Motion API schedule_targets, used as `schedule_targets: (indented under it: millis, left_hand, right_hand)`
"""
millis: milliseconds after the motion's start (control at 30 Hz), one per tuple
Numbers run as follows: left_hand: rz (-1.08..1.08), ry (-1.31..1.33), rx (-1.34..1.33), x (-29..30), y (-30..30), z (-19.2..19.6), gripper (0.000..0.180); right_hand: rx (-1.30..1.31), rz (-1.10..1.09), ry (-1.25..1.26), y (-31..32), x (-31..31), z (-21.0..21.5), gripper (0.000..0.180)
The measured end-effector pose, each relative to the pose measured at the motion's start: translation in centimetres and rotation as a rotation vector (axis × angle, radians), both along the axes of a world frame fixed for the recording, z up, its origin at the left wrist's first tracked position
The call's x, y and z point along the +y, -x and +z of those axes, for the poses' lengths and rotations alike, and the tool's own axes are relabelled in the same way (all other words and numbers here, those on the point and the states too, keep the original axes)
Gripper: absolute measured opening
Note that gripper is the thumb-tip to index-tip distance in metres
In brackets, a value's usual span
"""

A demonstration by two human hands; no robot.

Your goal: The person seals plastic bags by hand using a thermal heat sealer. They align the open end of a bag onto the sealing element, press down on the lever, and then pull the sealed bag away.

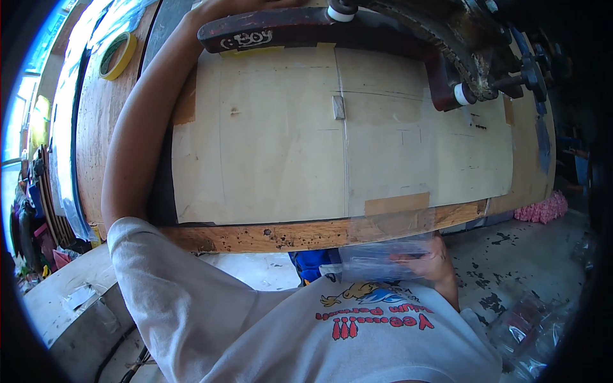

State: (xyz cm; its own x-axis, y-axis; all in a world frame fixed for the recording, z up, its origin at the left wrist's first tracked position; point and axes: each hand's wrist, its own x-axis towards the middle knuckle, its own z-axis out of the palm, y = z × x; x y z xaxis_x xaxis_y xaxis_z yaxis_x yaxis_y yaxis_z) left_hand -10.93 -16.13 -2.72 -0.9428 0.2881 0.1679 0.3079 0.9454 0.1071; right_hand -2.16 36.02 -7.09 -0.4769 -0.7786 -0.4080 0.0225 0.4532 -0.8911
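Right hand (439, 263): below the front edge of the worktop (268, 238), fingers partly curled, closed on clear plastic (377, 258). The plastic, a bag or a loose sheet (its transparency makes the kind hard to tell), hangs at the worktop's edge in front of the person's shirt (383, 332); no contents can be made out.

Left hand (236, 6): at the upper edge of the view, behind the left end of a dark bar (370, 41); partly cut off, so its degree of opening and any hold cannot be told. Left forearm (137, 127): extended forward along the left side of the worktop, elbow bent.

Pale board (274, 140): flat on the worktop, pencil-like lines and a centre seam. Small grey block (338, 107): on the seam. Brown tape strip (396, 203): near the board's front edge, above the plastic.

Metal frame (440, 38): worn and curved, at the far right, joined to the bar; white rollers (343, 13) by it.

Yellow tape roll (129, 57): on wood at far left.

Blue bag (311, 267): under the worktop, contents hidden.

Clear plastic bags (530, 329): lower right, something reddish among them. Pink bundle (541, 209): on the grey floor (472, 271), whose coating is flaked in dark patches.
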Motion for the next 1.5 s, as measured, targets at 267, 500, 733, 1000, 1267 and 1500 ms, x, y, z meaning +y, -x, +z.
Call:
schedule_targets:
  millis: [267,500,733,1000,1267,1500]
  left_hand:
    - [0.045,-0.059,-0.023,0.1,-0.1,0.0,0.051]
    - [0.066,-0.099,-0.018,0.0,-0.3,0.1,0.046]
    - [0.089,-0.211,0.054,0.5,-0.5,0.0,0.041]
    - [0.168,-0.158,0.23,0.0,-0.8,-0.3,0.025]
    - [0.208,-0.071,0.333,-1.5,-1.5,-0.1,0.037]
    - [0.244,-0.113,0.31,-1.5,-1.7,0.0,0.036]
  right_hand:
    - [-0.194,-0.137,-0.035,-0.2,0.2,-0.1,0.042]
    - [-0.099,0.082,-0.017,0.5,0.9,-0.8,0.063]
    - [-0.082,0.018,-0.001,0.3,0.7,-1.1,0.054]
    - [-0.134,-0.147,-0.052,-0.1,0.5,-1.3,0.041]
    - [-0.197,-0.155,-0.005,0.0,0.2,-1.1,0.044]
    - [-0.081,-0.058,-0.031,0.2,0.2,-1.2,0.046]
